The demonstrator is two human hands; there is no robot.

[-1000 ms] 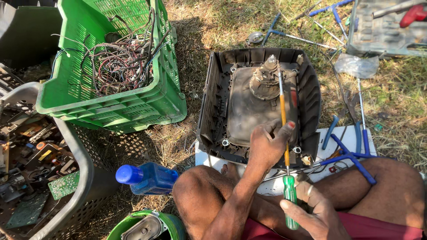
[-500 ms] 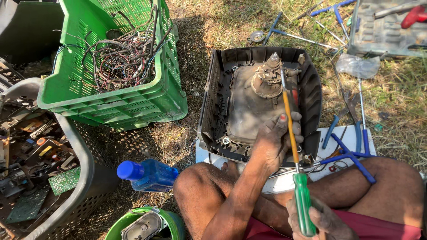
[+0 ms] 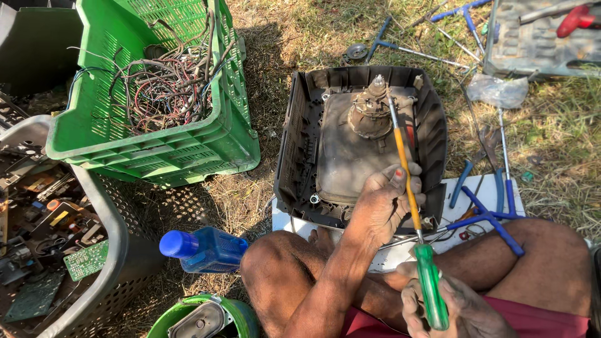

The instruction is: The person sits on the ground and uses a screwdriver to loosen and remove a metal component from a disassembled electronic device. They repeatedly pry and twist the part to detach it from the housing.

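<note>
Glossy green translucent plastic on screwdriver handle [image 3: 431,286]; matt, dusty dark plastic on casing [image 3: 299,144]; smooth green plastic on crate [image 3: 150,150], upper left.

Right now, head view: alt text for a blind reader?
Right hand holds a green-handled screwdriver, tip at the tube neck inside an opened black casing; left hand steadies the shaft. Green crate of wires sits left.

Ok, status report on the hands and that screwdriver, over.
Right hand grips screwdriver by its green handle. Left hand steadies the shaft. Tip at tube neck inside the dark casing. Nothing blocking.
</note>
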